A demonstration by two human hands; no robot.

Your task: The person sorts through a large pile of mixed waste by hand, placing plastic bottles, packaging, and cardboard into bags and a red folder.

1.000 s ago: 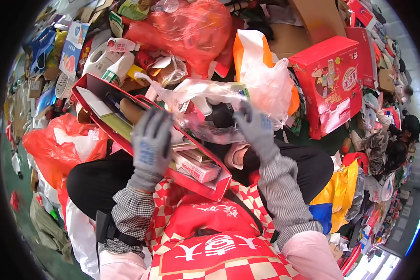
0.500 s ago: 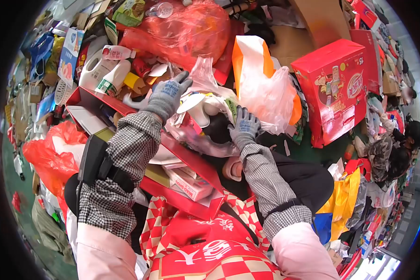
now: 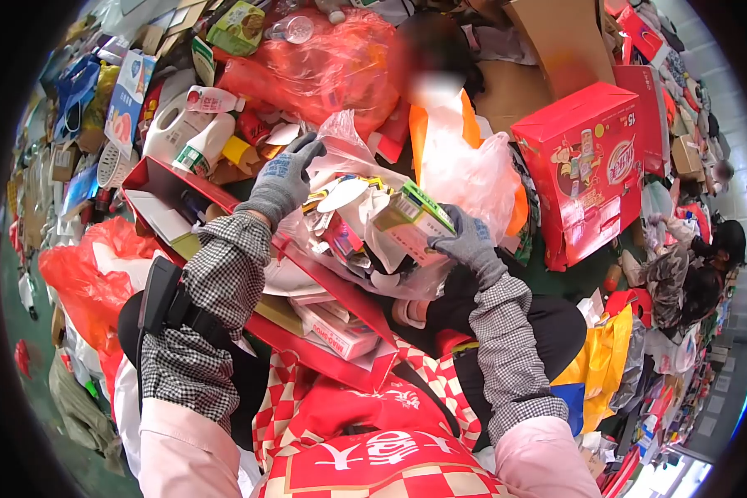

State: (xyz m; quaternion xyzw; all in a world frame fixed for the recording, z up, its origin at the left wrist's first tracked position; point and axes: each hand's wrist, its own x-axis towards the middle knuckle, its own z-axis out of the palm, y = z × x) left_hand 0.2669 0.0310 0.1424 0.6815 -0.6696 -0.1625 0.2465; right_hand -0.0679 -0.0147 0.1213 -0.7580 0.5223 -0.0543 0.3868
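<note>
My right hand (image 3: 466, 239), in a grey knit glove, grips the end of a green-and-white carton (image 3: 412, 222). The carton is tilted over a translucent plastic bag (image 3: 344, 149) full of mixed small items. At the bag's left side, my gloved left hand (image 3: 284, 176) has its fingers curled at the plastic edge. Inside the bag, white pieces (image 3: 344, 195) and colourful packaging lie jumbled. Below my left forearm rests an open red box (image 3: 340, 299) holding a white MIAO SHOU carton (image 3: 334, 328) and papers.
Mixed discarded items surround me. White jugs (image 3: 203, 141) stand at the left behind the red box, and a red plastic bag (image 3: 324, 70) lies ahead. To the right are a large red carton (image 3: 585, 166) and a yellow bag (image 3: 610, 357). Another person (image 3: 693, 274) is at far right.
My right hand has come up toward me with the green-and-white carton out of the bag's contents. My left hand and the bag's upper edge have shifted slightly left. A person's head now shows ahead.
</note>
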